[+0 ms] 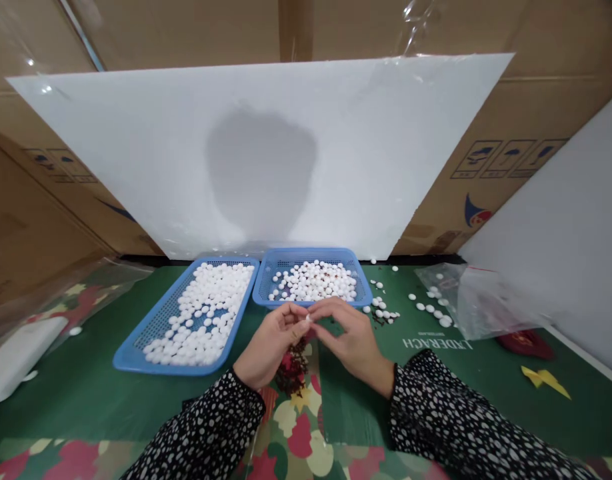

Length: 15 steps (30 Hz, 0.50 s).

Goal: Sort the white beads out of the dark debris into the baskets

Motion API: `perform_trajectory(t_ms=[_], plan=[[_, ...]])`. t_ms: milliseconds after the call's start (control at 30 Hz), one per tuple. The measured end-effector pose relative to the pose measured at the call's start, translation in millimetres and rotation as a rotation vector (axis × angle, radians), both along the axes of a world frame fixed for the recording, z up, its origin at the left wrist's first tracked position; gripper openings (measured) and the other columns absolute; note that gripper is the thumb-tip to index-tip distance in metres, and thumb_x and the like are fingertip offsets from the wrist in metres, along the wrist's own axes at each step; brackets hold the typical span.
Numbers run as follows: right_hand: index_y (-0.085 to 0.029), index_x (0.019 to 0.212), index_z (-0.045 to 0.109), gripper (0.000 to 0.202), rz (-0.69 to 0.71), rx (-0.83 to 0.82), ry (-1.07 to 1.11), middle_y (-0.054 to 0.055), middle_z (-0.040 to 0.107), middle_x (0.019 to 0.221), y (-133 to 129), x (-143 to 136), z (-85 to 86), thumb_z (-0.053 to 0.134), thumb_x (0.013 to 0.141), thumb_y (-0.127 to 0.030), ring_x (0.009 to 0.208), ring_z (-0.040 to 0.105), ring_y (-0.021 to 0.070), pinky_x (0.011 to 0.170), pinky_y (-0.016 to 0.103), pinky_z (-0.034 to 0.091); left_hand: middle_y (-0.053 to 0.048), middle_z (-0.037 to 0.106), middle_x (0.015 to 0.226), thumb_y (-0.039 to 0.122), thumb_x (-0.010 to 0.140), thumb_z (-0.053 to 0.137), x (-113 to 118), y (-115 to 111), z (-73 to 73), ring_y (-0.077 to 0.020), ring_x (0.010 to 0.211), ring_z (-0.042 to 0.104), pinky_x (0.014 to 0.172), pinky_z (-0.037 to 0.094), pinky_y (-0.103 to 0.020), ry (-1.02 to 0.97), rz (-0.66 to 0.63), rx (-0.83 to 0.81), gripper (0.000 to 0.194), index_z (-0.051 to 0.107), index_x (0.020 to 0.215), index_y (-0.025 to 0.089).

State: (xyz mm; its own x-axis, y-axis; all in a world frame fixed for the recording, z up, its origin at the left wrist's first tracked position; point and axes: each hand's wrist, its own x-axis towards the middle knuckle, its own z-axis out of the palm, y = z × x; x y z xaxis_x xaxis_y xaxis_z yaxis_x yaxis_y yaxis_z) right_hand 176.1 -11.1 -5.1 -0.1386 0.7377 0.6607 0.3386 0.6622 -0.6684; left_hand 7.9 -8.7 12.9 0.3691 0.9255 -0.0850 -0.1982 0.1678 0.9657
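My left hand pinches a small white ball between thumb and fingertips, just in front of the right blue basket. From the other side, my right hand brings its thumb and forefinger close together at the same ball; whether they hold some tiny piece there is too small to tell. Beneath my hands lies a pile of small dark red-brown bits, partly covered by my left hand. Behind my fingers, the right blue basket holds many white balls, some with dark specks.
A longer blue basket full of white balls stands at left. Loose white balls and dark bits lie right of the baskets. Farther right are a clear plastic bag, a red item and yellow scraps. A white device lies far left.
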Motion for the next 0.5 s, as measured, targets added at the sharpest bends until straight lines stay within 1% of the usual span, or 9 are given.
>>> perform_trajectory(t_ms=[67, 133, 167, 233, 267, 300, 333, 400, 500], plan=[[-0.022, 0.092, 0.062, 0.006, -0.079, 0.030, -0.042, 0.005, 0.066, 0.092, 19.2, 7.1, 6.1, 0.060, 0.088, -0.018, 0.089, 0.063, 0.0200, 0.080, 0.035, 0.052, -0.002, 0.062, 0.089, 0.011, 0.074, 0.063, -3.4, 0.3, 3.6, -0.0141, 0.084, 0.056, 0.075, 0.042, -0.025, -0.012, -0.009, 0.056, 0.024, 0.057, 0.096, 0.019], [-0.021, 0.092, 0.062, 0.008, -0.167, 0.066, -0.118, 0.006, 0.066, 0.093, 37.8, 15.0, 9.9, 0.057, 0.089, -0.017, 0.092, 0.062, 0.0224, 0.083, 0.037, 0.050, -0.003, 0.062, 0.094, 0.003, 0.068, 0.057, -7.3, 2.0, 3.2, -0.0158, 0.091, 0.056, 0.082, 0.041, -0.027, -0.001, 0.017, 0.125, 0.032, 0.057, 0.096, 0.020], [-0.021, 0.094, 0.063, 0.009, -0.198, 0.088, -0.166, 0.008, 0.066, 0.098, 44.1, 18.0, 10.1, 0.056, 0.089, -0.017, 0.097, 0.061, 0.0242, 0.086, 0.039, 0.049, -0.003, 0.062, 0.094, 0.002, 0.067, 0.056, -9.1, 3.4, 1.8, -0.0163, 0.092, 0.056, 0.084, 0.041, -0.027, 0.011, 0.042, 0.155, 0.033, 0.057, 0.094, 0.020], [-0.021, 0.097, 0.063, 0.010, -0.238, 0.122, -0.220, 0.010, 0.064, 0.108, 46.4, 20.1, 6.4, 0.055, 0.090, -0.018, 0.106, 0.057, 0.0259, 0.092, 0.042, 0.045, -0.004, 0.062, 0.097, 0.005, 0.071, 0.056, -12.0, 6.6, -2.3, -0.0177, 0.096, 0.057, 0.087, 0.042, -0.029, 0.035, 0.102, 0.197, 0.028, 0.057, 0.094, 0.020], [-0.021, 0.097, 0.063, 0.011, -0.216, 0.124, -0.242, 0.009, 0.064, 0.107, 42.3, 19.0, 2.5, 0.054, 0.092, -0.019, 0.105, 0.058, 0.0248, 0.092, 0.041, 0.045, -0.004, 0.063, 0.099, 0.008, 0.074, 0.057, -12.9, 8.2, -4.2, -0.0186, 0.097, 0.057, 0.089, 0.042, -0.031, 0.052, 0.123, 0.215, 0.023, 0.058, 0.095, 0.020], [-0.021, 0.097, 0.063, 0.011, -0.159, 0.110, -0.272, 0.008, 0.065, 0.100, 35.3, 16.6, -2.5, 0.053, 0.093, -0.019, 0.099, 0.060, 0.0230, 0.088, 0.039, 0.047, -0.005, 0.064, 0.101, 0.012, 0.078, 0.057, -13.5, 9.6, -5.7, -0.0194, 0.099, 0.058, 0.092, 0.042, -0.033, 0.073, 0.137, 0.234, 0.019, 0.059, 0.095, 0.019], [-0.021, 0.095, 0.063, 0.011, -0.070, 0.075, -0.317, 0.006, 0.065, 0.091, 26.5, 13.5, -8.2, 0.052, 0.093, -0.019, 0.089, 0.061, 0.0205, 0.080, 0.035, 0.050, -0.006, 0.064, 0.102, 0.015, 0.080, 0.058, -13.8, 10.7, -6.6, -0.0200, 0.101, 0.058, 0.093, 0.042, -0.034, 0.098, 0.143, 0.253, 0.014, 0.060, 0.094, 0.019], [-0.021, 0.092, 0.063, 0.009, 0.042, -0.046, -0.394, 0.003, 0.064, 0.084, 8.3, 6.4, -19.7, 0.054, 0.093, -0.019, 0.077, 0.061, 0.0177, 0.071, 0.030, 0.050, -0.007, 0.066, 0.103, 0.018, 0.081, 0.060, -13.4, 12.0, -7.0, -0.0203, 0.101, 0.060, 0.095, 0.042, -0.034, 0.152, 0.157, 0.280, 0.008, 0.062, 0.089, 0.018], [-0.019, 0.090, 0.063, 0.010, 0.079, -0.199, -0.499, 0.003, 0.062, 0.087, -7.7, -1.4, -32.1, 0.057, 0.089, -0.011, 0.079, 0.061, 0.0178, 0.070, 0.029, 0.050, -0.007, 0.069, 0.098, 0.020, 0.076, 0.067, -11.6, 12.4, -6.2, -0.0204, 0.096, 0.063, 0.090, 0.045, -0.033, 0.204, 0.187, 0.246, 0.010, 0.063, 0.084, 0.017]])
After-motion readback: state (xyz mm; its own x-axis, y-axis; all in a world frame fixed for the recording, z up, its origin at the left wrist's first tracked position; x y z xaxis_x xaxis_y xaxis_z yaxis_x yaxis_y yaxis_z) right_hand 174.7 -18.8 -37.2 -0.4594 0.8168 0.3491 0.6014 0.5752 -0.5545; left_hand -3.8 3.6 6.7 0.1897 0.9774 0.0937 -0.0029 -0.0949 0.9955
